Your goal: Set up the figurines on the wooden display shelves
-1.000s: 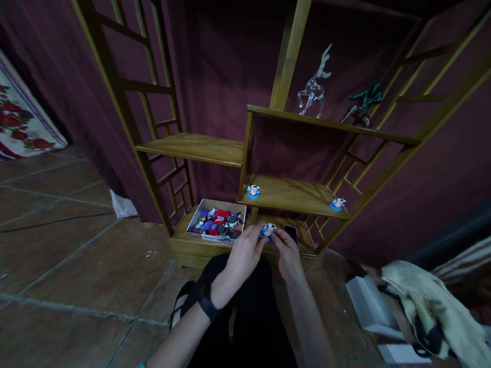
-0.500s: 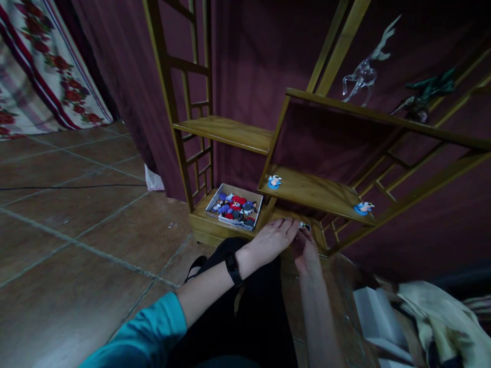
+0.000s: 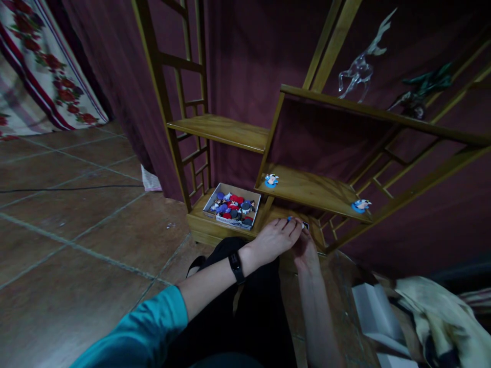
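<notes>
Your left hand (image 3: 275, 237) is bent at the knuckles, fingers closed around a small figurine (image 3: 289, 219); only a bit of blue shows above the fingers, the remainder being covered. Your right hand (image 3: 305, 248) meets the left from the other side. Its fingers are largely hidden, so how far it is open, and its exact hold, cannot be told. Both hands are in front of the lower shelf (image 3: 271, 214), to the right of an open box (image 3: 248, 196) resting on it. The box contains jumbled figures (image 3: 233, 205) in red, purple, white and dark colours.

On the middle shelf (image 3: 310, 186), above your hands, two blue-based figurines are noted upright: one near the left end (image 3: 271, 180), one near the right end (image 3: 361, 205), well apart. A clear deer ornament (image 3: 358, 74) stands higher up. You wear a black wristband (image 3: 236, 267) on the left wrist.
</notes>
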A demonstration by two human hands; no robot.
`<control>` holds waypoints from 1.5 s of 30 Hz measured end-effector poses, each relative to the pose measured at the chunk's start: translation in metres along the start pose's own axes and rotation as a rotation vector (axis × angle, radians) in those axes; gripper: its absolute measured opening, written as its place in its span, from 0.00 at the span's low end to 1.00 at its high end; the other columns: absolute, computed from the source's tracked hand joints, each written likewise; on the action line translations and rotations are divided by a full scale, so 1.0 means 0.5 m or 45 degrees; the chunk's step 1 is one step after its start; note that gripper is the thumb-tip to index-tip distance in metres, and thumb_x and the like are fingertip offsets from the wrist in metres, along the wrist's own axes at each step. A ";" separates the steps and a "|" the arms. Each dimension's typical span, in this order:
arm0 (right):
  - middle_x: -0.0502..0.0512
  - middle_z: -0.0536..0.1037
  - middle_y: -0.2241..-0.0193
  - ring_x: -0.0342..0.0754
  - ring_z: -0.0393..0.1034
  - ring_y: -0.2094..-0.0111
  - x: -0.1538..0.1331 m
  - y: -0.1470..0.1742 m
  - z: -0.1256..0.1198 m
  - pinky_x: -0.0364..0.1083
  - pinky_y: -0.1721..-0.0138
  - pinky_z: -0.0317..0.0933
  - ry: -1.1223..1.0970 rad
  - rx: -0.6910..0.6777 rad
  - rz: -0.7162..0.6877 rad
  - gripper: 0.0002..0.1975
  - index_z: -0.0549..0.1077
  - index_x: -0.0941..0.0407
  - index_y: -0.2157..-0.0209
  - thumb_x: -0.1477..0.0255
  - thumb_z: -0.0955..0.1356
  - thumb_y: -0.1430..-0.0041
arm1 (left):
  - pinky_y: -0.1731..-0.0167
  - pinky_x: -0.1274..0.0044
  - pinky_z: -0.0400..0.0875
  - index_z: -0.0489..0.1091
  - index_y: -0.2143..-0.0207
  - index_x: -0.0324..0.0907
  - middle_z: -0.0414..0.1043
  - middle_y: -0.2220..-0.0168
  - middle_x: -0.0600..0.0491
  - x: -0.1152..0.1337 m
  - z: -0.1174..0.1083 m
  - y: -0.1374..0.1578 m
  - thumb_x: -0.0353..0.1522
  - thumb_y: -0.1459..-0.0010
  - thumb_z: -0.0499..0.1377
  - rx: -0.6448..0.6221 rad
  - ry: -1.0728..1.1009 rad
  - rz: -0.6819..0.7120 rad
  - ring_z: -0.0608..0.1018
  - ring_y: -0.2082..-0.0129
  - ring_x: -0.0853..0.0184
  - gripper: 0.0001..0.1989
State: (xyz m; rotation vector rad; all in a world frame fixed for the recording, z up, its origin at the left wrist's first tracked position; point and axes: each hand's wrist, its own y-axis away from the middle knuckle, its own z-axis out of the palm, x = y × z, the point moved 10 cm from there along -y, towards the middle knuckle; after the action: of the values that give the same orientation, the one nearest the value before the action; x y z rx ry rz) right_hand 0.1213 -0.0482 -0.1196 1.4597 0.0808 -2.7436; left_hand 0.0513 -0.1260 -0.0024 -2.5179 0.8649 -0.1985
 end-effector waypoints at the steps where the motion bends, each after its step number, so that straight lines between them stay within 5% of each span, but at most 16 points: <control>1: 0.51 0.76 0.60 0.50 0.70 0.56 -0.001 -0.002 -0.001 0.52 0.52 0.64 0.013 0.009 -0.002 0.14 0.74 0.52 0.63 0.73 0.70 0.55 | 0.53 0.69 0.64 0.55 0.43 0.37 0.64 0.46 0.39 -0.003 0.001 -0.001 0.24 0.42 0.48 -0.001 0.030 -0.014 0.68 0.48 0.59 0.23; 9: 0.49 0.77 0.64 0.46 0.70 0.61 -0.044 -0.006 0.005 0.46 0.56 0.63 0.059 0.090 -0.092 0.13 0.75 0.53 0.66 0.71 0.73 0.57 | 0.53 0.71 0.67 0.66 0.51 0.45 0.71 0.53 0.49 -0.096 0.014 -0.011 0.26 0.43 0.53 0.223 0.728 -0.334 0.72 0.53 0.65 0.18; 15: 0.51 0.78 0.65 0.46 0.70 0.63 -0.085 -0.013 0.029 0.46 0.57 0.62 0.313 0.036 -0.209 0.13 0.75 0.54 0.64 0.66 0.72 0.54 | 0.65 0.74 0.71 0.75 0.65 0.38 0.76 0.66 0.48 -0.201 0.105 -0.004 0.33 0.54 0.64 0.405 1.650 -0.858 0.76 0.68 0.65 0.12; 21: 0.51 0.78 0.65 0.48 0.70 0.63 -0.114 -0.040 0.048 0.47 0.58 0.63 0.520 0.010 -0.269 0.12 0.76 0.53 0.65 0.65 0.71 0.53 | 0.67 0.77 0.71 0.75 0.64 0.37 0.77 0.64 0.47 -0.213 0.156 0.004 0.34 0.59 0.68 0.355 2.186 -1.116 0.77 0.67 0.67 0.17; 45: 0.50 0.80 0.68 0.48 0.72 0.64 -0.180 -0.152 0.109 0.48 0.58 0.64 0.549 -0.163 -0.347 0.12 0.78 0.53 0.67 0.63 0.72 0.55 | 0.70 0.78 0.70 0.73 0.65 0.36 0.76 0.67 0.50 -0.272 0.104 -0.060 0.36 0.62 0.68 0.654 2.001 -1.141 0.75 0.71 0.70 0.19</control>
State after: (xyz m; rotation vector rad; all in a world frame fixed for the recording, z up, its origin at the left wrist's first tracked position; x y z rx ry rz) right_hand 0.1221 0.0249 -0.0123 2.1076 0.4882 -2.4914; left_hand -0.0254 -0.0020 -0.0317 -1.6596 -0.0748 -2.4276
